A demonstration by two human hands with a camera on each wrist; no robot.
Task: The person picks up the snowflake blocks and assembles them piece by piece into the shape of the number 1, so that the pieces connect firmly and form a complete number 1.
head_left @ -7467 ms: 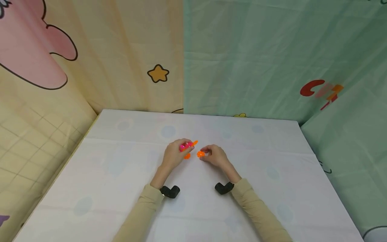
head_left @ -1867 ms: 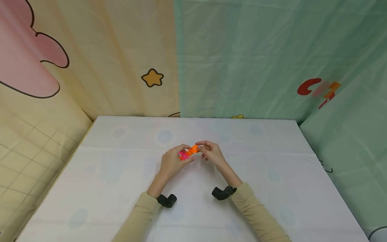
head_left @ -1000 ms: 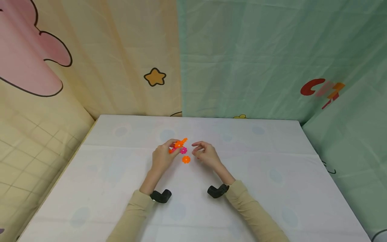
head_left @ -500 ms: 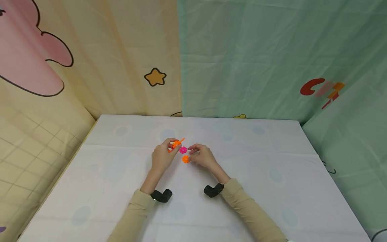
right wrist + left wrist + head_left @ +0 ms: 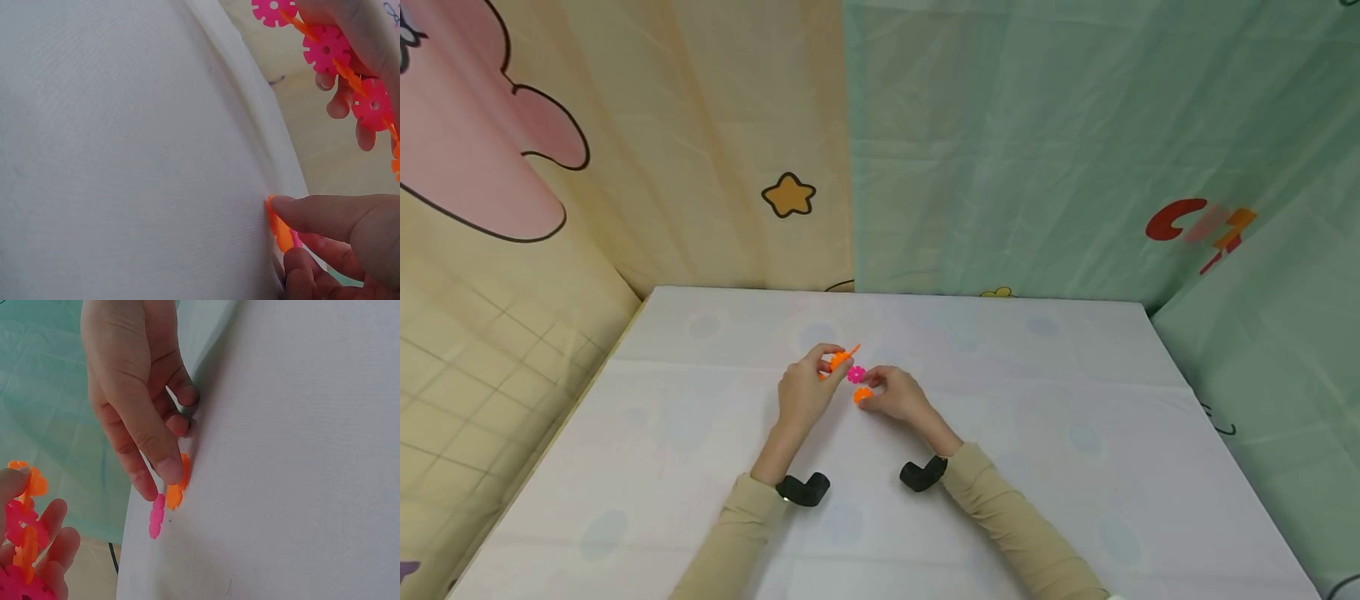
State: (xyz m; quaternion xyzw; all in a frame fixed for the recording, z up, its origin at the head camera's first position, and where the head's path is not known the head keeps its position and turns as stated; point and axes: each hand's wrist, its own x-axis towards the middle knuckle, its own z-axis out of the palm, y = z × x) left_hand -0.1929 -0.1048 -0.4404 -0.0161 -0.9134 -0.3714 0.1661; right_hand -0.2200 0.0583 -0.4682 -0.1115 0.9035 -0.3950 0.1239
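My left hand [image 5: 805, 387] holds a chain of notched plastic building discs [image 5: 326, 49], pink and orange by turns and slotted into one another at angles. It is raised above the table, and its fingers hide part of it in the head view. My right hand [image 5: 898, 393] is low at the tabletop, its thumb and fingers at opposite edges of a loose orange notched disc [image 5: 178, 487], pinching it. Just beyond that disc a loose pink notched disc [image 5: 856, 374] lies on the cloth, close to the right fingertips.
A white cloth with pale dots covers the table [image 5: 700, 450]. Behind it hang a yellow curtain [image 5: 737, 108] and a green curtain [image 5: 1000, 125]. Each wrist carries a black camera mount [image 5: 803, 490].
The left hand, with the chain, has drawn back left from the right hand. The right hand released the chain, moved left and down, and reached the orange disc on the table.
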